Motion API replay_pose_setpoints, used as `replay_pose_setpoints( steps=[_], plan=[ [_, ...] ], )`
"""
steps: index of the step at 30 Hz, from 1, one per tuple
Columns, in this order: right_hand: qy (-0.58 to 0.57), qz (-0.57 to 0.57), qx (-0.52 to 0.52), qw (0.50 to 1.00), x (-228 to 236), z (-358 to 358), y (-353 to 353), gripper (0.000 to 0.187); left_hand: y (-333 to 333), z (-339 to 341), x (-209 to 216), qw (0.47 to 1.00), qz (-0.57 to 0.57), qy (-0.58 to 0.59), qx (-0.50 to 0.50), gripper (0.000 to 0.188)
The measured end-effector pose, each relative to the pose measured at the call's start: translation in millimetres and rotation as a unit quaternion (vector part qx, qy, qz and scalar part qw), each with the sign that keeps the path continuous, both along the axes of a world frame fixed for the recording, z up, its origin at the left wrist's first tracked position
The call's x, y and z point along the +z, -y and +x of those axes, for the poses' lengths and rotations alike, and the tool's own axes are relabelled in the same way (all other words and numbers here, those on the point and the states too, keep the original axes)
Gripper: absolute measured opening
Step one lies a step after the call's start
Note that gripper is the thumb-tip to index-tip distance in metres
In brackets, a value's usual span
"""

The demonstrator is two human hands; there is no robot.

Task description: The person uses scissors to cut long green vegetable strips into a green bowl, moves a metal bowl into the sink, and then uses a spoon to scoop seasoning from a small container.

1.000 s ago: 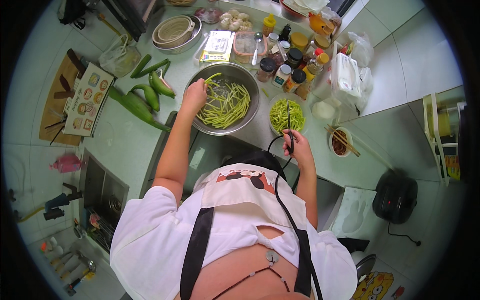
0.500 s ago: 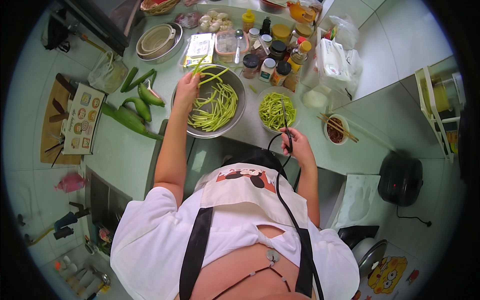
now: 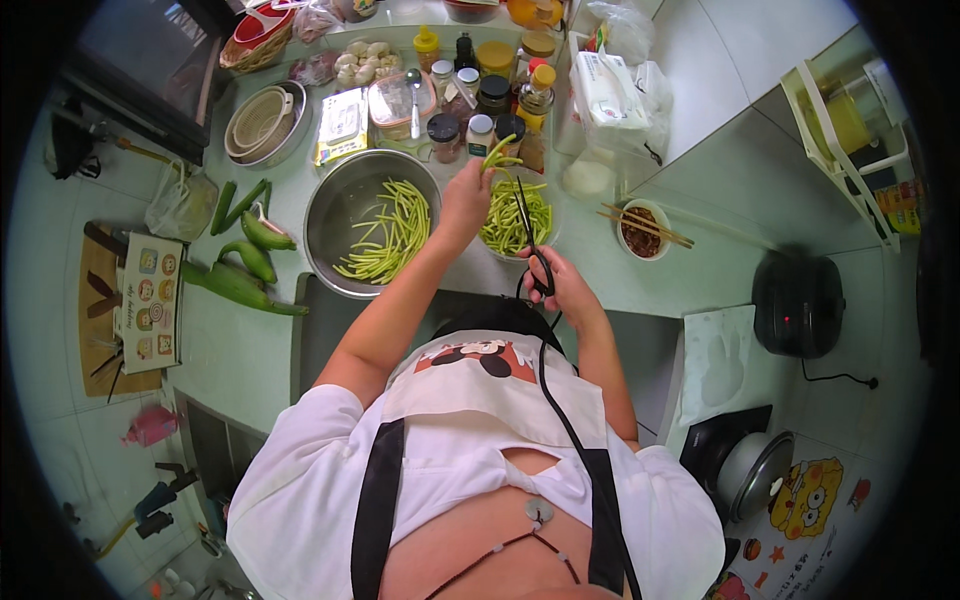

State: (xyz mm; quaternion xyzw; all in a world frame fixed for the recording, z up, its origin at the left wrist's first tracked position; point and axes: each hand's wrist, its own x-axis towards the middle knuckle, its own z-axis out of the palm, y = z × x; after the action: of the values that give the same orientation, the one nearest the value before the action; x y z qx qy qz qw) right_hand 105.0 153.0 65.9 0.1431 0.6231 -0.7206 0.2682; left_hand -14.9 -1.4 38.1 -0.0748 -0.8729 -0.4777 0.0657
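My left hand [image 3: 468, 203] is closed round a small bunch of thin green stalks [image 3: 502, 156], perhaps garlic scapes. It holds them above the far edge of a clear bowl [image 3: 557, 238] filled with short green pieces [image 3: 504, 228]. My right hand [image 3: 566, 285] grips black-handled scissors [image 3: 527, 216] whose slim blades point away from me over that bowl. The blade tips lie just below the held stalks; I cannot tell whether they touch. To the left is a wide steel bowl [image 3: 335, 190] with longer green stalks [image 3: 392, 228] heaped on its right side.
Green gourds [image 3: 235, 285], a knife block [image 3: 100, 285] and nested strainers [image 3: 262, 125] are at the left. Behind the bowls crowd spice jars [image 3: 480, 130], garlic bulbs [image 3: 365, 62] and a lidded box [image 3: 400, 98]. To the right stands a small sauce bowl [image 3: 643, 240] with chopsticks [image 3: 655, 225].
My left hand has moved right with green stalks, from the steel bowl to the clear bowl. The scissors stay in my right hand, now close to those stalks. The view has shifted.
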Motion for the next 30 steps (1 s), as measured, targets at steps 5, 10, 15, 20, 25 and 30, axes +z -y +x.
replay_pose_setpoints(
  steps=[5,10,15,20,25,30],
  plan=[
    [0.012,0.009,-0.034,0.999,-17,-1,-4,0.024,-15,8,-16,1.000,-0.019,-0.002,-0.007,0.016],
    [0.033,0.020,-0.021,0.999,-27,0,-5,0.024,-13,2,-41,1.000,-0.021,0.009,0.008,0.018],
    [0.071,-0.088,-0.031,0.993,-25,0,-8,0.029,-7,-3,-45,0.997,-0.001,0.070,-0.012,0.020],
    [0.056,-0.167,-0.055,0.983,-24,-2,-5,0.030,-13,1,-44,0.992,0.031,0.112,-0.048,0.021],
    [0.043,-0.096,-0.049,0.993,-30,-5,-6,0.025,-15,1,-59,0.987,0.082,0.127,-0.054,0.023],
    [0.036,-0.039,-0.064,0.997,-34,0,-9,0.023,-12,-10,-54,0.905,0.245,0.343,-0.060,0.022]
  ],
)
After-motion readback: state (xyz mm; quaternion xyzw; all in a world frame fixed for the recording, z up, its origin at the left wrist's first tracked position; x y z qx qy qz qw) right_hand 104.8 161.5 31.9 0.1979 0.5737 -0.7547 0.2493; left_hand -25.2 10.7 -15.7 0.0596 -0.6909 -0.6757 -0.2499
